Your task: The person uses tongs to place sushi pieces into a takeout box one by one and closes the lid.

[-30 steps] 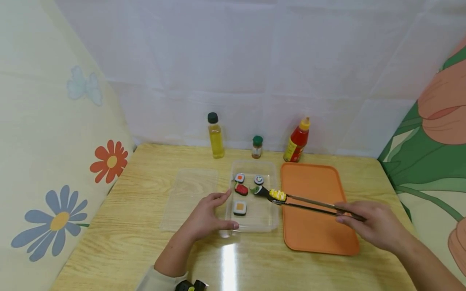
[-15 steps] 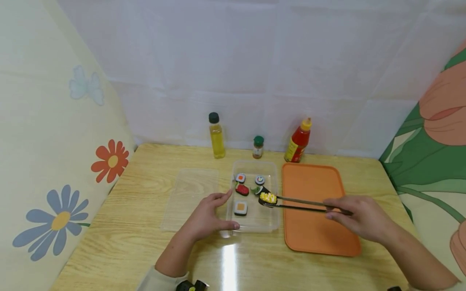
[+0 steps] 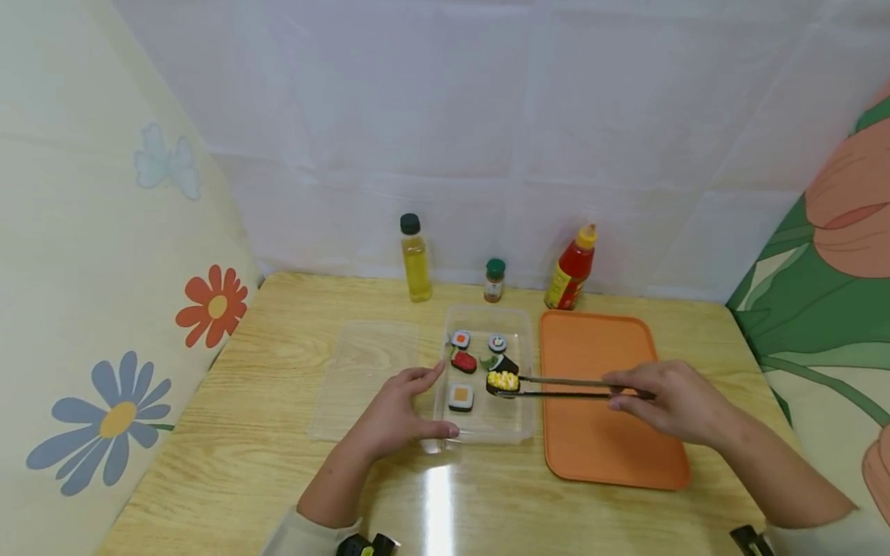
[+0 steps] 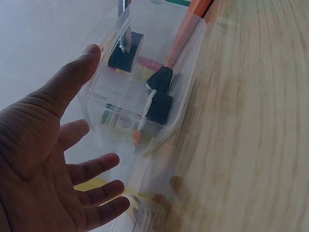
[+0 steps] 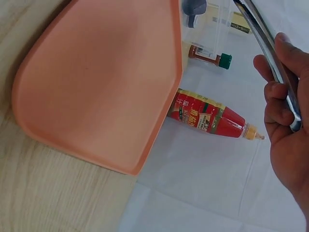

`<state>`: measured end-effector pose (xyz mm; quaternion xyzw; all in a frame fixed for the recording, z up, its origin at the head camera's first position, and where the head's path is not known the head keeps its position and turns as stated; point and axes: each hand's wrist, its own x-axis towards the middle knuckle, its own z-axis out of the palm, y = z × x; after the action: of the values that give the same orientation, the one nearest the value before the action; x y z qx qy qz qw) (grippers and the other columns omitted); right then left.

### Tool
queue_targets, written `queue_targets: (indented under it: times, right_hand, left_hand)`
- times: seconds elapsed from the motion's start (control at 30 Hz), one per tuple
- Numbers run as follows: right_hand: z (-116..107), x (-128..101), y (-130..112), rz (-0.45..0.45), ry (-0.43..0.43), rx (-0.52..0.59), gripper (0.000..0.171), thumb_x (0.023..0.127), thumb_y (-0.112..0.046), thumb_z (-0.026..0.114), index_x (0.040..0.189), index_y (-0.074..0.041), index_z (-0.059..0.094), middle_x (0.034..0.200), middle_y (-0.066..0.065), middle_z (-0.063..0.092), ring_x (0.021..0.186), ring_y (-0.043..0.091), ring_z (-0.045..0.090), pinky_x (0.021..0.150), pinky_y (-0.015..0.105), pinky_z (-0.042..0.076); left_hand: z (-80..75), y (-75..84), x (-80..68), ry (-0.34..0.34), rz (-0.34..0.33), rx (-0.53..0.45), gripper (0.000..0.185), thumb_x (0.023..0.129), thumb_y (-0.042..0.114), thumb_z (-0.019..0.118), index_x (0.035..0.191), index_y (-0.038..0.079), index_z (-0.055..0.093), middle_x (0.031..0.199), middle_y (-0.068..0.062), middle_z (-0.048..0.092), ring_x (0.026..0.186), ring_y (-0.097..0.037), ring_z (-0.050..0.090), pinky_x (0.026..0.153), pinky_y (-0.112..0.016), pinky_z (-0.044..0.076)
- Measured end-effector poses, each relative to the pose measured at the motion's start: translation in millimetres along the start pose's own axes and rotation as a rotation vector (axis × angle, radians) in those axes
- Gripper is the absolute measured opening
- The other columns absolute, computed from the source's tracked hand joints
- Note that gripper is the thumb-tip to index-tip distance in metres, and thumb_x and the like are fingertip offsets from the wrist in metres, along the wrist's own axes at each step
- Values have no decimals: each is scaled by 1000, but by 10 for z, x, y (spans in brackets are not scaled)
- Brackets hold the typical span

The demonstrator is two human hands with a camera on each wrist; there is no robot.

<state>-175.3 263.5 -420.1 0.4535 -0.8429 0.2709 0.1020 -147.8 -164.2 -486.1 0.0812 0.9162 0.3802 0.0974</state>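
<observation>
- Head view: the right hand is gripping metal tongs with curled fingers, tips reaching left over the clear container. The tongs are pinching a corn-topped sushi piece, which is hanging just inside the container's right half, near its middle.
- The left hand is lying open, fingers straight, pressing against the container's near-left corner (steadying it, by the look).
- Four more pieces are already sitting in the container: a square orange-topped piece, a red-topped piece, and two round rolls at the far end. The orange tray is lying just right of the container; a clear lid is lying to its left.
- Left wrist view: the left hand is showing palm open, fingers spread, holding nothing, thumb touching the container wall.
- Right wrist view: the fingers are wrapping the tongs; a ketchup bottle is showing beyond the tray.
- Judgement: the placing step is in hand. The next move is probably calling for lowering the piece onto free floor, then easing the tongs open without nudging the neighbours.
</observation>
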Motion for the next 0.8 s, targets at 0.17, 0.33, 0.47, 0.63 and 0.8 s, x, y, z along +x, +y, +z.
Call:
queue_targets:
  times: [0.17,0.33,0.47,0.63,0.8]
  right_hand:
    - [-3,68,35,8,-38,19,31,83,-5,86,114,-6,79,94,-3,78,76,0,69,61,12,50]
    - [-14,156,64,19,-103,40,27,88,-8,83,114,-3,79,96,2,79,77,0,70,62,16,53]
    - [-42,242,74,25,-153,37,26,91,-12,81,115,-2,78,99,5,79,79,3,71,62,22,56]
    - [-86,358,76,15,-210,-2,25,93,-15,79,116,-5,79,102,2,79,82,6,72,65,26,58]
    - [-119,495,68,17,-283,-18,24,93,-17,80,116,-9,79,101,-4,78,83,4,71,68,28,59]
  left_hand:
    - [-4,7,0,1,1,1,108,67,57,94,159,35,42,156,-17,45,144,-44,38,116,-61,33]
    - [-8,13,0,5,6,6,108,67,56,94,158,33,42,156,-18,45,144,-44,39,116,-61,33]
    - [-11,21,-1,8,3,3,108,66,56,95,158,32,43,156,-18,45,143,-44,40,116,-61,33]
    - [-13,26,2,8,7,-1,108,67,55,95,159,31,43,156,-18,45,143,-45,40,116,-61,33]
    - [-7,23,3,4,-1,0,108,66,55,95,158,32,43,156,-18,45,144,-45,39,116,-62,33]
